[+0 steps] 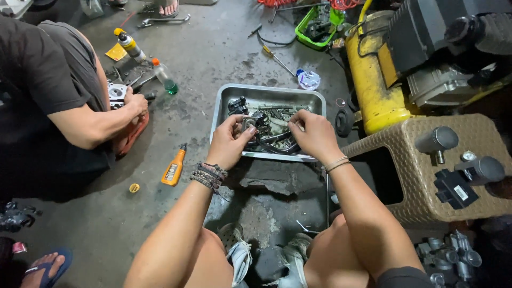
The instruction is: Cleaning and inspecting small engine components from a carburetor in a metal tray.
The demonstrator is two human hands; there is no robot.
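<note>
I see my left hand (228, 143) pinching a small grey metal part (248, 124) over the near edge of a steel tray (224, 98) on the concrete floor, while my right hand (314, 134) grips a black hose (274, 146) inside the tray; a co-worker's hand (134, 102) works to the left

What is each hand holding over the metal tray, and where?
Left hand pinches a small metal part by its edge; right hand reaches among tray parts, hold unclear.
</note>
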